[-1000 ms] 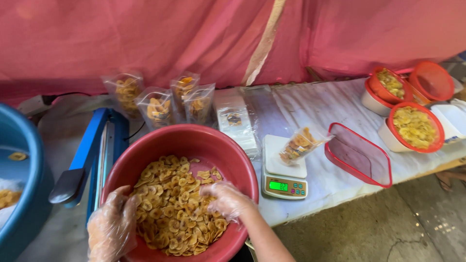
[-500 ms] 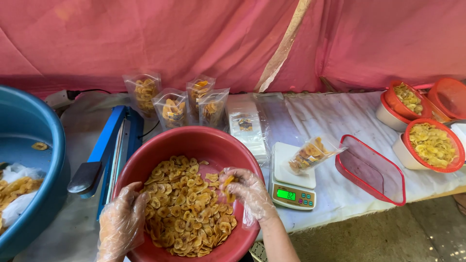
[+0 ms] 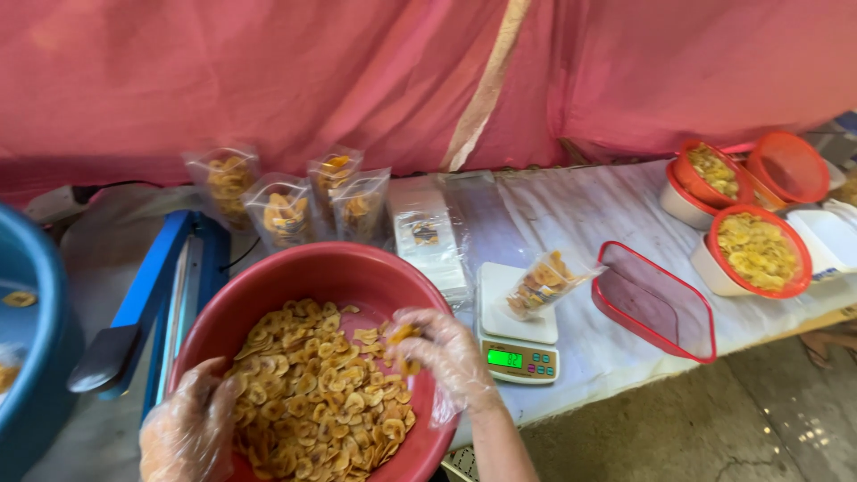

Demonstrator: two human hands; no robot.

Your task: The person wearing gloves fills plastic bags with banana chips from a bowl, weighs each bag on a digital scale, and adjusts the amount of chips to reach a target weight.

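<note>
Over the red bowl (image 3: pixel 268 290), near its right rim: my gloved right hand (image 3: pixel 444 354), fingers pinched on a few banana chips (image 3: pixel 312 393), the scale (image 3: pixel 520 328) just right, nearer than my left hand (image 3: pixel 189 433), resting loosely open on the left rim.

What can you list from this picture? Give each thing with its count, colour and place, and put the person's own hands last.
Basin: one, red, front centre.
Chips: a heap, yellow, in the basin.
Filled bags: four, clear, standing behind the basin.
Scale: one, white, right of the basin.
Bag on scale: one, clear, lying tilted.
Lid: one, red-rimmed, right of the scale.
Tubs: three, red-rimmed, far right; two hold chips.
Sealer: one, blue, left of the basin.
Blue tub: one, far left.
Cloth: pink, behind.
Left hand: gloved, on the basin's rim.
Right hand: gloved, pinching chips.
</note>
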